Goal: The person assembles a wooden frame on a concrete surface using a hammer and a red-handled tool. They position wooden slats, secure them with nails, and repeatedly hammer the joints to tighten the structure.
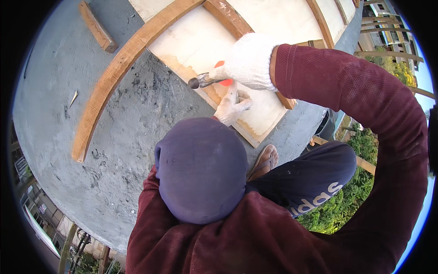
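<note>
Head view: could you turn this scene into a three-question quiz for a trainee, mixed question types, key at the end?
1. What tool is in the person's right hand?

2. True or false: the left hand wears a pale glove.

3. Where does the short piece of wood at the upper left lie?
A) On the pale panel
B) On the grey surface
C) Under the left hand

Key: 1. A hammer. 2. True. 3. B.
</note>
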A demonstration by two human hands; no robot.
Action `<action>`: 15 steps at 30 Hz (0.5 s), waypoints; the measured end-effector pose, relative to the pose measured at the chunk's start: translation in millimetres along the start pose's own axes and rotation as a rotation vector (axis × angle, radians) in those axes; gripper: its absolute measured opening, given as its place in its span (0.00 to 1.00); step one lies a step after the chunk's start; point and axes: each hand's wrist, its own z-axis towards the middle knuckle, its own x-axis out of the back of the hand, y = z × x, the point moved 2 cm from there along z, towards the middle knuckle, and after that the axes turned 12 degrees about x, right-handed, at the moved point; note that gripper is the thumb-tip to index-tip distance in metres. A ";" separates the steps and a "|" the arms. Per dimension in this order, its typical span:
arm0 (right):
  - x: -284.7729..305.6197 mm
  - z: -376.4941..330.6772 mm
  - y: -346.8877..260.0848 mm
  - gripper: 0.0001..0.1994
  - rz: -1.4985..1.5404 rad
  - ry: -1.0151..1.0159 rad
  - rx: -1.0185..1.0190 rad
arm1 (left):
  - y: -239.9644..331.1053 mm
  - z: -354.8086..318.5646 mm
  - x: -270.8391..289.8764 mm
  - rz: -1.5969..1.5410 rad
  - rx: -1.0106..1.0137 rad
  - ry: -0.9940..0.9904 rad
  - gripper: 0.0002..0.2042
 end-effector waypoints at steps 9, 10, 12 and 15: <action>16.8 -38.6 11.5 0.19 0.038 0.608 0.209 | -9.5 -0.4 11.9 0.145 -0.051 -0.055 0.33; 16.9 -37.0 11.9 0.18 0.122 0.533 0.167 | -11.8 3.2 17.7 0.179 -0.027 -0.041 0.28; 14.6 -44.4 4.3 0.16 0.329 0.357 0.015 | -18.2 8.4 0.0 0.253 0.038 -0.093 0.20; 21.7 -26.3 -2.1 0.16 0.603 0.128 -0.069 | -2.9 -3.1 7.2 0.304 0.042 -0.038 0.17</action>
